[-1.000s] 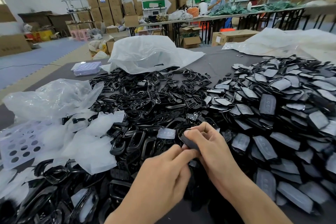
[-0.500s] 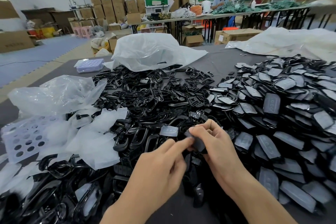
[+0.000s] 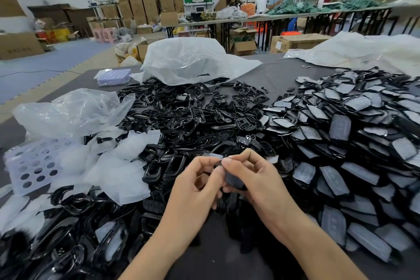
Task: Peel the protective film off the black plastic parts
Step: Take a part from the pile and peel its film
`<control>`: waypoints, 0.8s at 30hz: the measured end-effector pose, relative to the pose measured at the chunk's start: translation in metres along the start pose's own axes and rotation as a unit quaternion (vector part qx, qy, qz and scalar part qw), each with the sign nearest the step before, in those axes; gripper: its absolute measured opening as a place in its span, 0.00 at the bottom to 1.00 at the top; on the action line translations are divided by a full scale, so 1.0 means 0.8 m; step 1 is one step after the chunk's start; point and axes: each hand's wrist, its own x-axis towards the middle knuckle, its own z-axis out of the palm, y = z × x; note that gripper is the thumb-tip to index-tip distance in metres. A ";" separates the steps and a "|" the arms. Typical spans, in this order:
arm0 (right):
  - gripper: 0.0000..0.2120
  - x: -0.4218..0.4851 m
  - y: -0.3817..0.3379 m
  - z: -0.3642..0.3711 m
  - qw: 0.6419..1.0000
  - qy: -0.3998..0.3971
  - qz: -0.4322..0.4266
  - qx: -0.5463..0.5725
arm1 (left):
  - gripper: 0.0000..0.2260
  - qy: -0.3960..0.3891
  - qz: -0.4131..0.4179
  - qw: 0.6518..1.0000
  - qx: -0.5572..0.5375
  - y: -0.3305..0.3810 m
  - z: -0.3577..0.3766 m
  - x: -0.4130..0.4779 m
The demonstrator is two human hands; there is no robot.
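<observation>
Fingers of the right hand curl round a black part, held above the pile on the table. The left hand pinches at its upper end. Whether the film is caught, I cannot tell. A slipping nail may tear off only a corner, or the part may drop into the pile.

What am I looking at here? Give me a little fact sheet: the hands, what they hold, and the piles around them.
Held item: black part, between both hands
Right hand: grips the part
Left hand: pinches the part's upper end
Right pile: film-covered parts
Middle pile: black frames
Left side: loose film pieces, perforated tray
Behind: white plastic bag
</observation>
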 end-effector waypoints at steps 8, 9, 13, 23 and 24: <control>0.16 0.003 0.003 -0.010 0.981 -0.037 -0.042 -0.183 | 0.05 0.089 -0.010 0.995 0.033 -0.008 -0.013 0.010; 0.17 0.006 -0.001 -0.014 0.979 -0.010 -0.064 -0.192 | 0.06 0.090 -0.006 0.995 0.045 -0.008 -0.012 0.010; 0.31 0.020 -0.040 -0.061 0.965 0.193 -0.165 -0.065 | 0.05 0.128 0.057 0.970 0.201 -0.014 -0.023 0.011; 0.26 0.007 -0.014 -0.040 0.960 0.144 -0.162 -0.179 | 0.11 0.167 0.053 0.738 0.652 -0.038 -0.068 0.022; 0.24 0.006 -0.010 -0.035 0.960 0.132 -0.156 -0.194 | 0.09 0.161 0.054 0.741 0.650 -0.038 -0.069 0.023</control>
